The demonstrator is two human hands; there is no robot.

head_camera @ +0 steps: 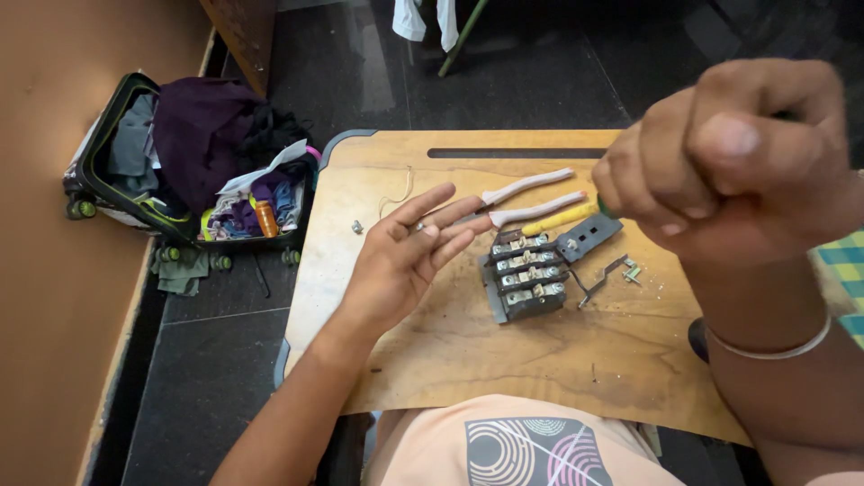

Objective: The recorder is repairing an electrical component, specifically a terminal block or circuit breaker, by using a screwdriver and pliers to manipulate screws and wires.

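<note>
A yellow-handled screwdriver [560, 218] lies slanted across the middle of the wooden bench [468, 351], its upper end green and gripped in the closed fingers [661, 193] of the right hand [733, 157], its metal shaft reaching toward the open left hand [409, 252]. Just near of it sits a dark grey terminal block [526, 274] with four rows of metal screw contacts, lying flat and slightly tilted.

Head view, steeply downward, close over desk [468, 360]
</note>
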